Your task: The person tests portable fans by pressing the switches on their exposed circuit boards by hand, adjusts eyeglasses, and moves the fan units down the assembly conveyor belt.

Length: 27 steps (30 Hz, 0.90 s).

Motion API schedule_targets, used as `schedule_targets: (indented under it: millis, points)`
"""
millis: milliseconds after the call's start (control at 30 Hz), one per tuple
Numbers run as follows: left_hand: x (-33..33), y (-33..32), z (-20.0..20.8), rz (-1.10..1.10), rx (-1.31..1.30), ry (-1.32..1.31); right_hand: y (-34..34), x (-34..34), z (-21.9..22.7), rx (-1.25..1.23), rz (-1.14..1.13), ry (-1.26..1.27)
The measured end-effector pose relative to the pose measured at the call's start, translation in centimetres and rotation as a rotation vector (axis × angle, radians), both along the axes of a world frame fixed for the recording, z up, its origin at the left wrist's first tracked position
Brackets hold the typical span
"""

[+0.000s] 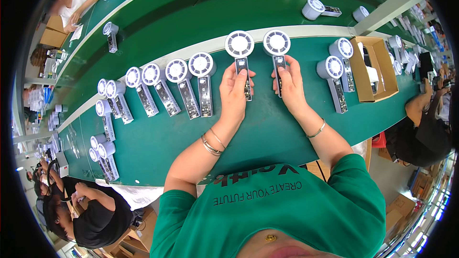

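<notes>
My left hand (232, 90) is closed around the handle of a white handheld fan (239, 44), its round head pointing away from me. A second handheld fan (277, 43) is gripped the same way by my right hand (291, 86). Both fans are side by side with a small gap, and dark circuit boards show in their uncovered handles. Left of my hands lies a row of similar fans (177, 70), also with open handles. Two more fans (330, 67) lie to the right of my right hand.
A cardboard box (386, 74) with white and dark parts inside stands at the right on the green table (172, 136). Beyond a pale rail, a green conveyor belt (191, 14) carries a few fans (313, 8). Co-workers sit at left and right.
</notes>
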<state>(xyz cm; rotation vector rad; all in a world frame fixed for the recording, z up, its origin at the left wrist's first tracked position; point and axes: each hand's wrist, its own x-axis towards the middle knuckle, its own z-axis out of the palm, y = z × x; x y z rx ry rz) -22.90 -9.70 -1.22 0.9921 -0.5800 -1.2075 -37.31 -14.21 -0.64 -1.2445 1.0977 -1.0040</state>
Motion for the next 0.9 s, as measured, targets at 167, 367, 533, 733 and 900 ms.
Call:
schedule_targets:
  millis: [167, 367, 533, 733, 900]
  points:
    - [0.4, -0.6, -0.1, 0.007, -0.023, 0.000, -0.6, 0.7, 0.1, 0.011, 0.004, -0.052]
    - [0.6, 0.3, -0.9, 0.061, -0.058, -0.160, -0.2, 0.9, -0.8, 0.146, -0.090, -0.074]
    - [-0.4, -0.1, -2.1, 0.050, -0.134, -0.048, 0.4, 0.0, -0.8, 0.049, -0.118, 0.009]
    - [0.4, 1.1, 0.1, 0.047, -0.088, -0.001, 0.8, 0.9, 0.0, 0.032, -0.056, 0.024]
    - [0.5, 0.6, 0.1, 0.023, -0.092, 0.017, 0.4, 1.0, 0.1, 0.034, -0.087, 0.036]
